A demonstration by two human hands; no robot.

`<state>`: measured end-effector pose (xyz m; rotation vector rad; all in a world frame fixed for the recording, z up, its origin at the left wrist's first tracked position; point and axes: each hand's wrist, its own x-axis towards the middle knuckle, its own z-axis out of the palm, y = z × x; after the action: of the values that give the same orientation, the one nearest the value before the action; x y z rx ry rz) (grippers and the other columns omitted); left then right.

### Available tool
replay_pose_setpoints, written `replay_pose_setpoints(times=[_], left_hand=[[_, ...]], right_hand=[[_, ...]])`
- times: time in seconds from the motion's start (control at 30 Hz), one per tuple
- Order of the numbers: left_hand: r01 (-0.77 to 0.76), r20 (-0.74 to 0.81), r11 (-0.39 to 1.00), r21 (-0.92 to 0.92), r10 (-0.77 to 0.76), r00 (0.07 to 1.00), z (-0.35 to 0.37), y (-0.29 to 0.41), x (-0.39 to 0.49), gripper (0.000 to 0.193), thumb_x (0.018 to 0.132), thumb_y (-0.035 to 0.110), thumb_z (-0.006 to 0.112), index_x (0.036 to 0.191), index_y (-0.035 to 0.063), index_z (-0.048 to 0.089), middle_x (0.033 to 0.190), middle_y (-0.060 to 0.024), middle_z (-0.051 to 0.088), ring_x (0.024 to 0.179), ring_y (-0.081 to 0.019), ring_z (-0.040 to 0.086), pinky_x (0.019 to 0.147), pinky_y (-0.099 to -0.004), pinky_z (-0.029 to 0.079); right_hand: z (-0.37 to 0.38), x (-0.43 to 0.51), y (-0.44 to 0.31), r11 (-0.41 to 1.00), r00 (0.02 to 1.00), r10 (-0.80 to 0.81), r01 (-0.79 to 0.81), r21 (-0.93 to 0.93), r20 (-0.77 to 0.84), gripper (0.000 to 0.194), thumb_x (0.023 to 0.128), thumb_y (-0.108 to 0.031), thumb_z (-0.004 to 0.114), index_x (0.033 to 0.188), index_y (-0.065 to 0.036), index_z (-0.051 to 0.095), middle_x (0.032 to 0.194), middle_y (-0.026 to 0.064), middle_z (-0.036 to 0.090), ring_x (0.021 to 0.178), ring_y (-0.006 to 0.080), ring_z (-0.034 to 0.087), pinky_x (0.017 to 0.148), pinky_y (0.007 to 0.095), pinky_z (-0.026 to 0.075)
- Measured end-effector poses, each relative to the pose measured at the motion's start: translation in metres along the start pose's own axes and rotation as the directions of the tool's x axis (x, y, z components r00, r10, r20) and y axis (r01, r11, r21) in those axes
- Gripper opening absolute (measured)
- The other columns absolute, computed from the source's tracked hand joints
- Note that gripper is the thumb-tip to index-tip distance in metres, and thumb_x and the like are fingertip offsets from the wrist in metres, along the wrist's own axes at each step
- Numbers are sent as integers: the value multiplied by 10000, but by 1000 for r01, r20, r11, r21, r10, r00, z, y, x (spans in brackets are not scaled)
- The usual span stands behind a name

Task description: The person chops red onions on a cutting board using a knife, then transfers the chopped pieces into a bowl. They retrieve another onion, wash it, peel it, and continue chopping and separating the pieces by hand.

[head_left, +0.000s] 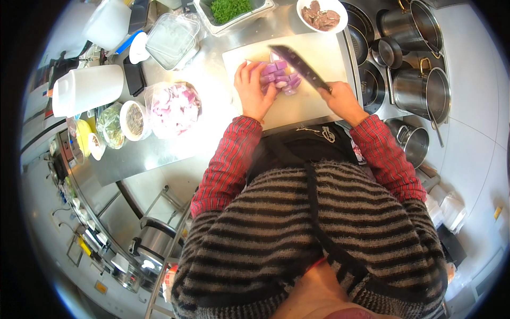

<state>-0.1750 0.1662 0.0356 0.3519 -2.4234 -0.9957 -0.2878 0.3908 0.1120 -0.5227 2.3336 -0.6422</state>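
On a white cutting board (318, 99) lies a small heap of cut red onion pieces (281, 75). My left hand (255, 89) rests against the heap's left side, its fingers curved and touching the pieces. My right hand (342, 99) grips the handle of a dark-bladed kitchen knife (299, 65), whose blade slants up and left over the board, just right of and beyond the onion. To the left, a clear bag or container (175, 107) holds many more chopped red onion pieces.
Chopped green herbs fill a tray (257, 10) at the back; a white bowl (342, 18) holds sliced meat. Pans (370, 87) and steel pots (418, 95) stand right. Leftward are clear plastic containers (171, 40), a white tub (91, 89) and a small tub of dark seasoning (134, 119).
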Motion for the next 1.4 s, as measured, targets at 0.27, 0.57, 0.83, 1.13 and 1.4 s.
replay_pose_setpoints(times=[0.27,0.57,0.83,1.13,1.4], left_hand=[[-79,232,973,218,27,972,-2,12,0,482,767,235,733,1236,178,638,1286,-70,553,1320,-359,393,1116,-572,229],[-80,182,997,3,78,980,-17,-5,-10,455,770,140,711,1217,121,625,1255,-90,574,1298,-331,446,1091,-514,290],[17,103,997,-70,-10,995,-15,-1,-4,493,776,72,678,1260,61,583,1218,-131,597,1214,-348,508,1045,-466,364],[27,24,994,-108,-25,999,-31,8,3,407,788,35,675,1193,52,634,1181,-144,598,1138,-333,543,968,-431,444],[502,423,454,-736,-272,865,-29,25,20,274,919,25,685,1189,14,641,1052,-43,667,867,-137,641,749,-274,534]], right_hand=[[12,22,36,970,913,-166,82,-230,-373,397,847,-294,689,1145,-34,673,898,223,696,844,414,672,742,496,520],[32,22,38,857,854,-304,51,-513,-423,489,786,-222,783,1245,-105,660,1041,129,613,1011,316,601,829,400,517],[52,72,-30,733,728,-659,564,-381,-188,361,749,-111,719,1107,-100,674,1052,69,611,1049,287,590,804,403,525],[47,90,-35,880,869,-447,469,70,-211,357,766,-58,720,1121,-47,684,961,106,685,817,253,680,752,364,549],[49,48,-46,380,962,-274,115,918,-7,313,897,1,698,1204,48,659,1057,109,714,889,152,691,763,270,573]])
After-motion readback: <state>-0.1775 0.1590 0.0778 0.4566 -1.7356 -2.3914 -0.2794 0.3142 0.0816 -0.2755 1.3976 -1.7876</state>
